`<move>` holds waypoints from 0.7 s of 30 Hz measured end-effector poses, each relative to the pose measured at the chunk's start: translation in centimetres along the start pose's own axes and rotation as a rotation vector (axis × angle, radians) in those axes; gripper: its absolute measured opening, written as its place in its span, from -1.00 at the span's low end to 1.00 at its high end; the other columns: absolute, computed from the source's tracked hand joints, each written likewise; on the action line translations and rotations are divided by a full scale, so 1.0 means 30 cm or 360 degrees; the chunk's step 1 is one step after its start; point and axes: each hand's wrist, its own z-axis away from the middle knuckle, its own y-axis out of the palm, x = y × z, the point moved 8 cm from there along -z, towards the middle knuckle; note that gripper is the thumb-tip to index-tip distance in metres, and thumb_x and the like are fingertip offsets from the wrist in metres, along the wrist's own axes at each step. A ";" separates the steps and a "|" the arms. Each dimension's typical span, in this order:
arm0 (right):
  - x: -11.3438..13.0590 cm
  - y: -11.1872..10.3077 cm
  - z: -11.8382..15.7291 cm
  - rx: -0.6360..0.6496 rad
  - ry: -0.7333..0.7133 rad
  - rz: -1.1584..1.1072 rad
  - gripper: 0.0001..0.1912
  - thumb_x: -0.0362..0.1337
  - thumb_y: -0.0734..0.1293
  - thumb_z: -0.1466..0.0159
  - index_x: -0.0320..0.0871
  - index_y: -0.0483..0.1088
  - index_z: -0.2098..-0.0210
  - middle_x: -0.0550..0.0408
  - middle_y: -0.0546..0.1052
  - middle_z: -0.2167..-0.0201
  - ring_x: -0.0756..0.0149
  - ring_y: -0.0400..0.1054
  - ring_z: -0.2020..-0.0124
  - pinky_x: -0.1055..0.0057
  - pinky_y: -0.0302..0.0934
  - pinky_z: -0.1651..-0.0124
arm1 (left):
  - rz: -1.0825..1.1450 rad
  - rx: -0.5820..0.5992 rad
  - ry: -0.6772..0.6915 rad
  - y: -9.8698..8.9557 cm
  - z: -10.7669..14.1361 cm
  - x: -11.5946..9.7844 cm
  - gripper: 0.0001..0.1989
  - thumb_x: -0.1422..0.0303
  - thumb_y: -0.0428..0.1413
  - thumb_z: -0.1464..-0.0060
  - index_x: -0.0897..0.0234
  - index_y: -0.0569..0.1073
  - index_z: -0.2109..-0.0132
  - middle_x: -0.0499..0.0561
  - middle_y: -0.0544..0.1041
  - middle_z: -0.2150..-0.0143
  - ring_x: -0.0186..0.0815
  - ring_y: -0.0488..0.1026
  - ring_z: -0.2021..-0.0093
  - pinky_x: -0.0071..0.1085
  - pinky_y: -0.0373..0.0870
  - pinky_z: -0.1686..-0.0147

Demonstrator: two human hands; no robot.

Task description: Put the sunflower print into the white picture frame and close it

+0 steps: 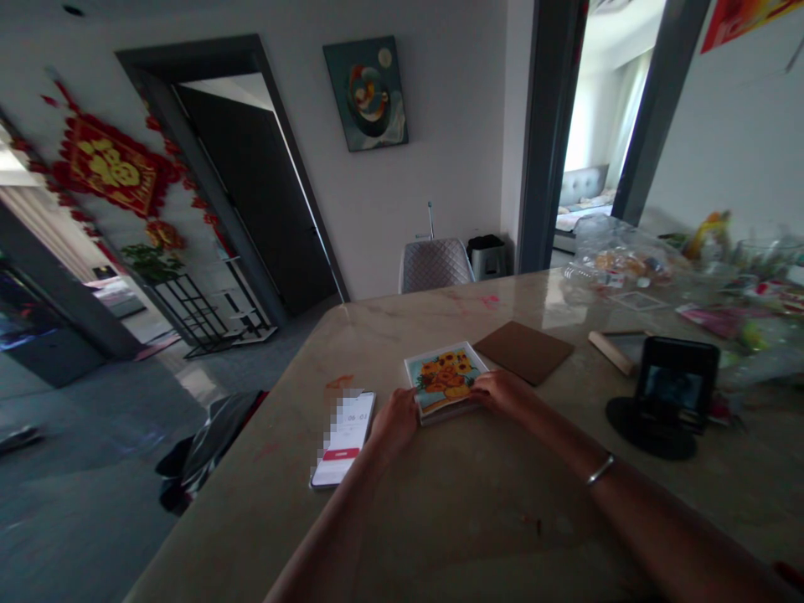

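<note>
The left hand point(394, 421) and right hand point(502, 395) are gripping a small square sunflower picture point(445, 381) by its sides, narrow on it, and it's sitting flat on the counter point(440, 519) at lower centre of the frame. A smartphone point(344, 440) is lying just beside the left hand, and a brown square pad point(523, 352) is resting just beyond the picture, toward the upper right!

My feed runs dim indoors; the strongest light pours through the far doorway point(596, 109), glaring along the glossy beige marble countertop point(477, 519). The wide lens bows the walls at the edges, and the clear plastic bag point(621, 260) looks soft.
</note>
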 end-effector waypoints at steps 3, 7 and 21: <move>0.015 -0.002 -0.001 0.0040 0.0016 0.0184 -0.67 -0.19 0.11 -0.26 -0.16 0.45 0.39 0.02 0.52 0.37 0.27 0.36 0.28 0.41 0.13 0.20 | 0.0050 -0.0022 -0.0044 -0.004 0.003 0.006 -0.59 0.49 -0.16 -0.10 0.27 0.30 -0.09 0.09 0.33 -0.09 -0.28 0.25 -0.08 -0.43 0.12 -0.03; 0.022 -0.031 0.004 -0.0100 0.0057 0.0302 -0.69 -0.24 0.08 -0.28 -0.15 0.43 0.36 0.02 0.51 0.36 0.31 0.35 0.29 0.45 0.11 0.24 | 0.0063 -0.0012 -0.0106 -0.002 0.003 0.011 -0.57 0.44 -0.13 -0.10 0.27 0.23 -0.13 0.13 0.29 -0.12 -0.23 0.25 -0.08 -0.40 0.14 -0.02; -0.140 -0.172 0.080 -0.1223 0.0585 -0.0607 -0.70 -0.13 0.13 -0.17 -0.20 0.37 0.42 -0.04 0.45 0.45 0.27 0.32 0.38 0.33 0.21 0.26 | 0.0124 -0.0031 -0.0075 -0.002 0.006 0.015 -0.68 0.39 -0.06 -0.05 0.24 0.42 0.05 0.11 0.36 -0.01 -0.27 0.38 0.10 -0.41 0.26 0.11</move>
